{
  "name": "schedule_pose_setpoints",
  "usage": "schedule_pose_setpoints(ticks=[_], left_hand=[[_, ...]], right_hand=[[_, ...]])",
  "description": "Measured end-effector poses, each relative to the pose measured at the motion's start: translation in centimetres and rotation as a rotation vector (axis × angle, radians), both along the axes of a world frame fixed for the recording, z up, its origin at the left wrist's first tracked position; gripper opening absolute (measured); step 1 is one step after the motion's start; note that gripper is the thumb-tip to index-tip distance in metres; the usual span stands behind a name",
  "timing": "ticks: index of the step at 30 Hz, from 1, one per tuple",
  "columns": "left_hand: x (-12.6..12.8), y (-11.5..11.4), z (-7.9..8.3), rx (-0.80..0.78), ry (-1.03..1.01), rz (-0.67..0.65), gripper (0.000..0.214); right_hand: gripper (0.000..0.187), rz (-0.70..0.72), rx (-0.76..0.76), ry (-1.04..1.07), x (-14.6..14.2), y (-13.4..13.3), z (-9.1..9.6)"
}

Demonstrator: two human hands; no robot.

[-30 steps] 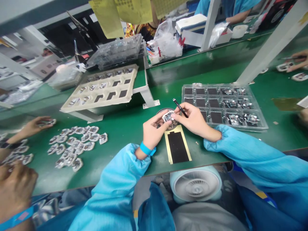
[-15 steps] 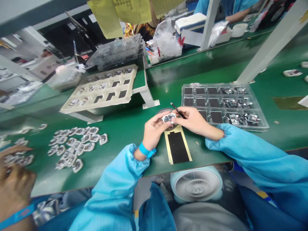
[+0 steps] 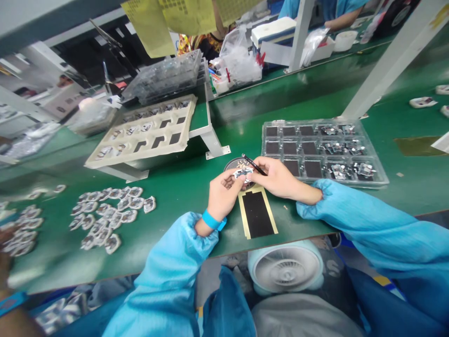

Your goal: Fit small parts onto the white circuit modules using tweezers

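Note:
Between my hands is a small white-edged part with electronics, held over a round dish. My left hand grips its left side, thumb on top. With its fingertips my right hand holds the part's right side, and a black pen-like tool lies tilted in the same hand. The dish contains small light pieces and is partly hidden by the fingers. Just below, a black rectangular pad with yellow tape edges lies on the green bench.
Many similar white parts lie grouped to the left. A clear compartment tray with circuit pieces stands at the right. A cream tray rests on a raised shelf. At the far left is a co-worker's arm.
The held part has tilted, and my thumbs have shifted slightly on it. The co-worker's hands at the left have drawn back toward the frame edge. The whole view has moved a little.

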State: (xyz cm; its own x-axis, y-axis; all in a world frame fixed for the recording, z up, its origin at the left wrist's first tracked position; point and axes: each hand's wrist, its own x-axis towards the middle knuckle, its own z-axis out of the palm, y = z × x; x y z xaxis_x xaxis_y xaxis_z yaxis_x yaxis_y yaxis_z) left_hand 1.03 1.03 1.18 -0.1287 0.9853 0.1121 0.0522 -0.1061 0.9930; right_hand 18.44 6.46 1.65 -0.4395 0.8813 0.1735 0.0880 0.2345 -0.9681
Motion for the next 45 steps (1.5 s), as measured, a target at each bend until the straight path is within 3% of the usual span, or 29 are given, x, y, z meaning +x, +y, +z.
schedule_pose_setpoints(ticks=[7, 11, 16, 19, 23, 29, 37, 45], left_hand=[[-0.3, 0.4, -0.5, -0.04, 0.003, 0.021, 0.035], [-0.5, 0.3, -0.6, -0.001, 0.15, 0.049, 0.029], [-0.4, 0.0, -0.5, 0.09, 0.338, 0.077, 0.023], [-0.5, -0.1, -0.3, 0.165, 0.452, 0.068, 0.021], [-0.7, 0.0, -0.3, 0.248, 0.546, 0.027, 0.021], [-0.8, 0.1, -0.6, 0.251, 0.542, 0.041, 0.02], [-0.8, 0.0, -0.5, 0.227, 0.598, 0.022, 0.022], [-1.0, 0.3, -0.2, 0.193, 0.602, 0.052, 0.015]], right_hand=[[0.016, 0.009, 0.232, -0.182, 0.6, 0.6, -0.1], [0.015, -0.091, 0.392, -0.152, 0.8, 0.6, 0.1], [0.01, -0.111, 0.524, -0.175, 1.3, 1.0, 0.5], [0.009, -0.1, 0.532, -0.145, 1.6, 1.3, 0.7], [0.016, 0.032, 0.557, -0.114, 1.8, 1.6, 0.3], [0.021, 0.066, 0.654, -0.14, 2.1, 1.8, -0.7], [0.023, 0.106, 0.689, -0.24, 2.4, 1.7, -0.7], [0.024, 0.182, 0.603, -0.343, 2.4, 1.6, -0.2]])
